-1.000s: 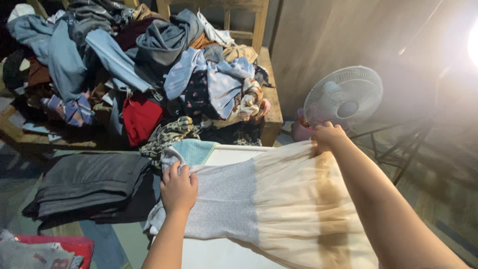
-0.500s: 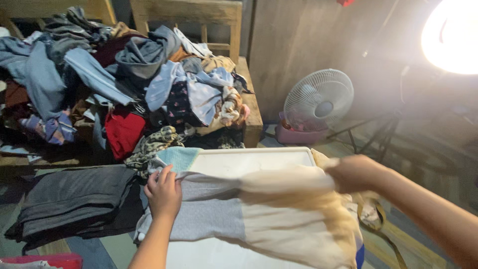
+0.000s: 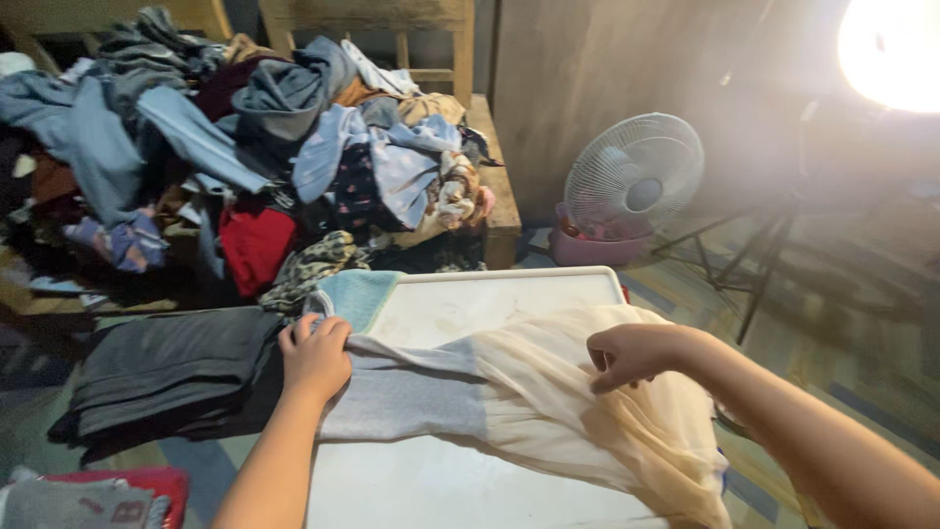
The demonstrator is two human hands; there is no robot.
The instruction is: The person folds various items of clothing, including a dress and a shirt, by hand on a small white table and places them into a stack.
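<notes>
A garment with a grey top part (image 3: 406,397) and a sheer cream skirt part (image 3: 587,421) lies across a white table (image 3: 490,299). My left hand (image 3: 315,355) presses down on the garment's grey end near a teal piece of cloth (image 3: 357,294). My right hand (image 3: 627,355) pinches a fold of the cream fabric and holds it above the middle of the garment. The cream part hangs over the table's right edge.
A folded dark grey stack (image 3: 166,377) lies left of the table. Behind it a wooden bench carries a big heap of mixed clothes (image 3: 245,157). A white fan (image 3: 632,181) on a pink base, a light stand (image 3: 764,255) and a bright lamp (image 3: 891,54) stand at right.
My right hand has drawn the cream skirt part from the far right edge inward toward the middle, folding it over. My left hand has stayed on the grey end.
</notes>
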